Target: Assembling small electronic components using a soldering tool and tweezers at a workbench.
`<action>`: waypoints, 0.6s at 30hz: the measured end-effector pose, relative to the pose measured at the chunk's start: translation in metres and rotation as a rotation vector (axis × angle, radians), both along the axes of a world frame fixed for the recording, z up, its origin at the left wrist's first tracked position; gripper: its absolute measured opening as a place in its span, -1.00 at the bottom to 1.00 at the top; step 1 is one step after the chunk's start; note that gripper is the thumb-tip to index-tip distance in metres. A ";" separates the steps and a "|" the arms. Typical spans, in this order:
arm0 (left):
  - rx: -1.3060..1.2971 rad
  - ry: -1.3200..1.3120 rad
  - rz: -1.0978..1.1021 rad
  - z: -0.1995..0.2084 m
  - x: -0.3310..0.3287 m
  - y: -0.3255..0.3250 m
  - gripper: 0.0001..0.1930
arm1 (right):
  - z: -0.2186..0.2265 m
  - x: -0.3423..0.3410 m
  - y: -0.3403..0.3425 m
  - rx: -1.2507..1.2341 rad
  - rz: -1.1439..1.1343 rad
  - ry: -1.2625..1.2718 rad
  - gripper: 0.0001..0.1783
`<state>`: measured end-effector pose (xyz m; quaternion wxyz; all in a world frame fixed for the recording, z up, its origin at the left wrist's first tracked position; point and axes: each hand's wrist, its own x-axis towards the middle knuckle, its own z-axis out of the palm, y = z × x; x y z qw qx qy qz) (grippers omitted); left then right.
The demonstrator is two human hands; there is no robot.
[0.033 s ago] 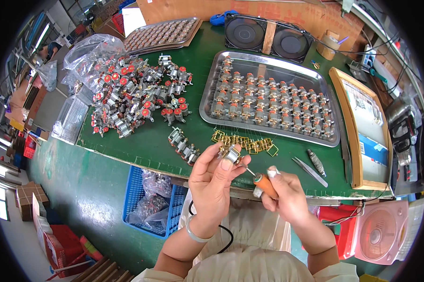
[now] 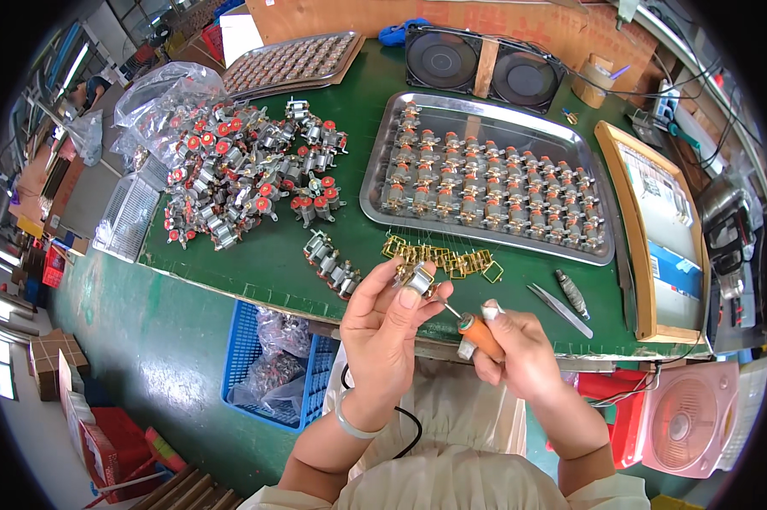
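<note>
My left hand (image 2: 382, 327) pinches a small silver motor-like part (image 2: 417, 279) between thumb and fingers, above the table's front edge. An orange-handled tool with a thin metal shaft (image 2: 480, 335) is gripped in my right hand (image 2: 519, 348), its shaft pointing at that part. The tip is partly hidden by my left fingers; whether it touches the part I cannot tell. White wrapping covers some right fingertips. Just beyond my hands lie a row of brass-coloured square frames (image 2: 443, 257) and a short line of similar silver parts (image 2: 331, 265).
A steel tray (image 2: 485, 109) holds rows of parts. A heap of red-topped silver parts (image 2: 230, 178) lies left beside a plastic bag (image 2: 167, 98). Tweezers (image 2: 560, 311) rest at right, near a wooden frame (image 2: 643, 238). Two black fans (image 2: 485, 68) stand behind. A blue basket (image 2: 243, 353) sits below.
</note>
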<state>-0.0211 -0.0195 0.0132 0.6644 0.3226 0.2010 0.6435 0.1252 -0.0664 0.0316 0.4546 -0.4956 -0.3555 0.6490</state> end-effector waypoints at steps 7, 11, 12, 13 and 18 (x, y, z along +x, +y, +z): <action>-0.030 0.057 -0.114 -0.002 -0.010 0.008 -0.63 | 0.013 0.032 0.003 0.292 -0.189 -0.055 -0.65; 0.302 0.517 -0.115 -0.012 -0.015 0.013 -0.68 | 0.041 0.036 0.011 0.470 -0.228 0.003 -0.63; 0.351 0.661 -0.097 -0.009 -0.013 0.013 -0.69 | 0.039 0.038 0.016 0.718 -0.177 -0.193 -0.65; 0.347 0.660 -0.107 -0.008 -0.012 0.014 -0.69 | 0.047 0.037 0.021 0.901 -0.077 -0.488 -0.62; 0.456 0.910 -0.092 -0.006 -0.007 0.018 -0.70 | 0.048 0.022 0.035 0.963 -0.068 -0.709 -0.52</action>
